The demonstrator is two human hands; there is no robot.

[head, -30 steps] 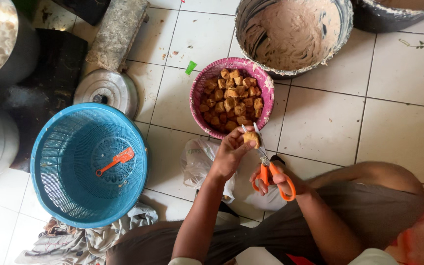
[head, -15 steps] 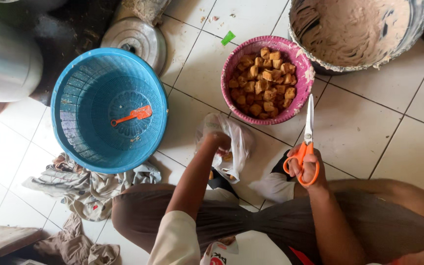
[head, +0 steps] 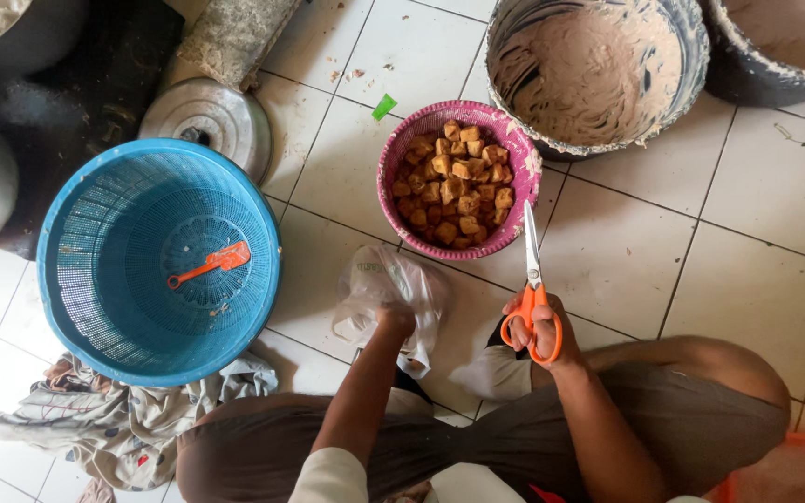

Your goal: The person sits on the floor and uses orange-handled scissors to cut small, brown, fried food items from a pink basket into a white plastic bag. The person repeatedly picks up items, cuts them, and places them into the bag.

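Head cam: R hand (head: 540, 328) was closed through the orange handles of scissors (head: 533, 279), blades shut, tips pointing at the far bowl. L hand (head: 393, 319) was buried in a clear plastic bag (head: 386, 291) on the tile just ahead of the knees; grip hidden, couldn't tell what it held. Blue basket (head: 156, 261) at L held only a small orange scoop (head: 207, 265), no pieces in it. Farther out, pink bowl (head: 459, 179) was heaped w/ brown fried cubes (head: 452, 186). Judged: early, nearly all left.
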